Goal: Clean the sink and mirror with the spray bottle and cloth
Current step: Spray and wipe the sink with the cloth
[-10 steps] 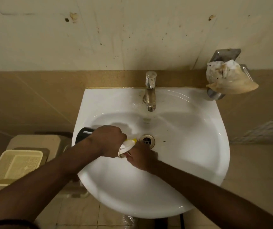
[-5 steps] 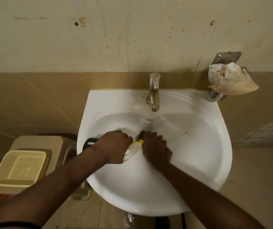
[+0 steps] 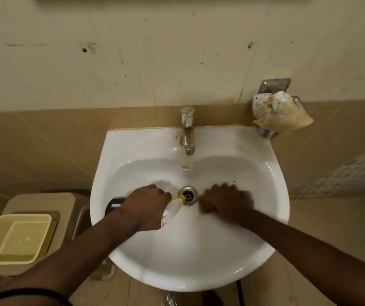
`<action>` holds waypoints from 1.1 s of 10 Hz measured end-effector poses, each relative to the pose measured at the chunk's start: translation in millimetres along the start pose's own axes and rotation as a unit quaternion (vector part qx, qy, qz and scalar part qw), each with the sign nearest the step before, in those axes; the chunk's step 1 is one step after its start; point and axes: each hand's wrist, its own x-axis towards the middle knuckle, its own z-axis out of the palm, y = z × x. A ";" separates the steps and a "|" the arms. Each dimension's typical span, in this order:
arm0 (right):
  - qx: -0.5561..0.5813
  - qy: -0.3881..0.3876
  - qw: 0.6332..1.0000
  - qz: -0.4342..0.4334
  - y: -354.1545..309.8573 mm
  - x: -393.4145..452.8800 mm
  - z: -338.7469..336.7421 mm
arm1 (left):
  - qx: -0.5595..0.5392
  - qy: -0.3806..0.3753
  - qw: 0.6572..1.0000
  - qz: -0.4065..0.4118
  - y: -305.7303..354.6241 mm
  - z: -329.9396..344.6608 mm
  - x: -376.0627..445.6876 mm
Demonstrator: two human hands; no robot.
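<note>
The white sink (image 3: pixel 276 195) hangs on the wall below me. My left hand (image 3: pixel 146 206) grips the spray bottle (image 3: pixel 173 206) over the basin. Its white head and yellow nozzle point at the drain (image 3: pixel 189 195), and a dark part shows behind my wrist. My right hand (image 3: pixel 225 202) lies palm down on the basin just right of the drain. It is motion-blurred, and no cloth shows under it. A stained cloth (image 3: pixel 280 113) sits on the metal holder at the upper right. The mirror is out of view.
The tap (image 3: pixel 187 133) stands at the back of the sink, with dark specks around its base. A beige bin (image 3: pixel 16 237) with a tray lid stands on the floor to the left. The floor under the sink looks wet.
My right hand has swept from left of the drain, up over it, to its right side. The left hand with the bottle stays put. My view has tilted up slightly.
</note>
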 end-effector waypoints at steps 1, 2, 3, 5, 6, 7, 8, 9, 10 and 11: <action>-0.029 0.119 0.984 0.129 -1.6 19.4 8.5 | 0.019 -0.018 0.999 -0.034 9.6 -8.5 -5.3; 0.146 0.079 0.979 0.122 -62.8 12.2 4.4 | -0.007 0.047 0.998 -0.028 5.7 -6.7 -14.6; 0.197 0.133 0.965 0.111 -125.7 25.1 6.5 | 0.008 0.069 0.997 -0.017 -0.6 0.3 -19.6; 0.100 -0.071 0.988 -0.097 -129.2 49.8 35.4 | -0.008 0.069 0.997 -0.014 -13.6 5.9 -25.3; 0.044 0.023 0.971 -0.235 -77.5 39.7 34.6 | -0.030 0.029 0.998 -0.041 -14.3 4.3 -23.4; -0.052 0.066 0.994 -0.068 -13.1 56.6 33.4 | -0.059 0.053 0.996 -0.032 -6.8 0.8 -18.6; -0.156 0.061 0.984 0.057 12.4 46.9 2.5 | -0.063 0.061 0.995 -0.047 8.4 -6.1 -16.9; -0.129 0.134 0.979 0.087 14.0 19.2 -3.4 | -0.067 0.042 0.995 -0.060 15.4 -7.8 -15.4; 0.030 0.067 0.990 0.124 -8.7 4.0 14.9 | -0.077 0.075 0.993 -0.051 14.8 -2.3 -14.3; 0.062 -0.001 0.995 0.074 -50.9 8.7 30.0 | -0.102 0.096 0.989 -0.051 17.8 1.6 -15.6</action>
